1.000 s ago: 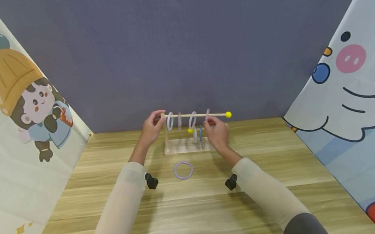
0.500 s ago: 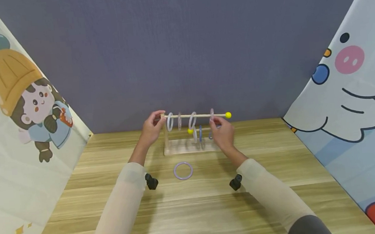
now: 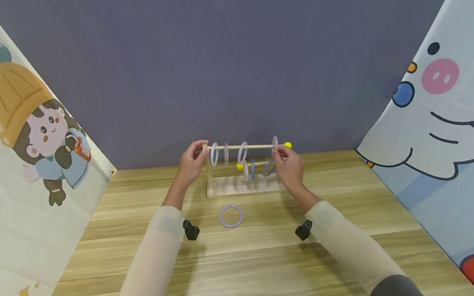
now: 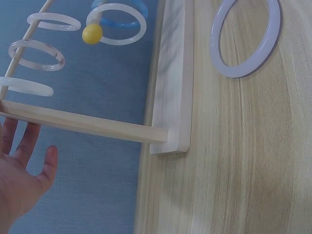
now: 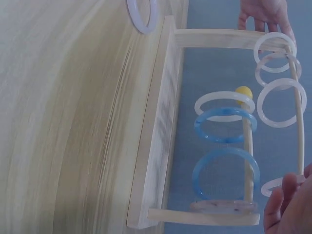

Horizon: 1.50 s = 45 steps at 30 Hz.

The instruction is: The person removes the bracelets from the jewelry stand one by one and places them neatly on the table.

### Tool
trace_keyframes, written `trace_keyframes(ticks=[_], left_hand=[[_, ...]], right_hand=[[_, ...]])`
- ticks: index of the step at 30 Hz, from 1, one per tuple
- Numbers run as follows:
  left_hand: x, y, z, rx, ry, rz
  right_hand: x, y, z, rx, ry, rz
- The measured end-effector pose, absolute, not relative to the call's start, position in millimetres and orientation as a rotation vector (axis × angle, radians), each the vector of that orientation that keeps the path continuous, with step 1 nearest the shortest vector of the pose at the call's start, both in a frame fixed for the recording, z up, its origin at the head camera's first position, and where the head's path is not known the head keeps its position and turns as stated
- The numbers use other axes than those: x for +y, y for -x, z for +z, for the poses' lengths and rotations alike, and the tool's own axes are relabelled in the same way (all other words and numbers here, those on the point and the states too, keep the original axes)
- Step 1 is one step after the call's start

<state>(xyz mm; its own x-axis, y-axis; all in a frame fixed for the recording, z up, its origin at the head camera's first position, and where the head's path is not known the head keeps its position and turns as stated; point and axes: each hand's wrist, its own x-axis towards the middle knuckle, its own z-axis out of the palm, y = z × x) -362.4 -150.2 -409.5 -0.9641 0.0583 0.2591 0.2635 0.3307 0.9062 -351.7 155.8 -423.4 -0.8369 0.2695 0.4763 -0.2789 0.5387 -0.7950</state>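
A wooden bangle stand point(image 3: 240, 186) has an upper and a lower rod, each with a yellow ball end. My left hand point(image 3: 191, 164) holds the top of its left post, fingers reaching behind the wood. On the upper rod, near the yellow ball point(image 3: 288, 145), my right hand point(image 3: 290, 168) pinches a pale pink bangle point(image 3: 275, 140), partly covered by the fingers. Three pale bangles, one whitish point(image 3: 214, 155), hang further left on that rod. The lower rod carries a white bangle point(image 5: 224, 95), two blue bangles point(image 5: 225, 152) and a pinkish bangle point(image 5: 224, 206) against the upright.
A lilac bangle point(image 3: 232, 226) lies flat on the wood-grain table point(image 3: 246, 268) in front of the stand. Behind stands a dark grey-blue partition point(image 3: 230, 65). Printed cartoon panels point(image 3: 447, 117) flank both sides.
My right hand has slid the pale pink bangle rightward along the upper rod, closer to the yellow ball. More of the lower rod's blue bangle now shows. My left hand has stayed put.
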Motion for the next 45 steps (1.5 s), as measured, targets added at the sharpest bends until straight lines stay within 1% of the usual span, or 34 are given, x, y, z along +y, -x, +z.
trace_keyframes(ticks=[12, 29, 36, 45], left_hand=[[-154.0, 363.1, -415.6, -2.36, 0.327, -1.683], [-155.3, 362.2, -415.2, -2.33, 0.346, -1.684], [-152.5, 358.9, -409.1, -2.367, 0.328, -1.695], [-152.4, 364.0, -413.3, -2.35, 0.344, -1.716]], right_hand=[[166.9, 347.2, -419.5, -2.231, 0.056, 1.289], [186.8, 351.0, -419.0, -2.203, 0.076, 1.243], [196.3, 347.4, -420.1, -2.209, 0.089, 1.224], [206.5, 340.4, -424.6, -2.207, 0.074, 1.171]])
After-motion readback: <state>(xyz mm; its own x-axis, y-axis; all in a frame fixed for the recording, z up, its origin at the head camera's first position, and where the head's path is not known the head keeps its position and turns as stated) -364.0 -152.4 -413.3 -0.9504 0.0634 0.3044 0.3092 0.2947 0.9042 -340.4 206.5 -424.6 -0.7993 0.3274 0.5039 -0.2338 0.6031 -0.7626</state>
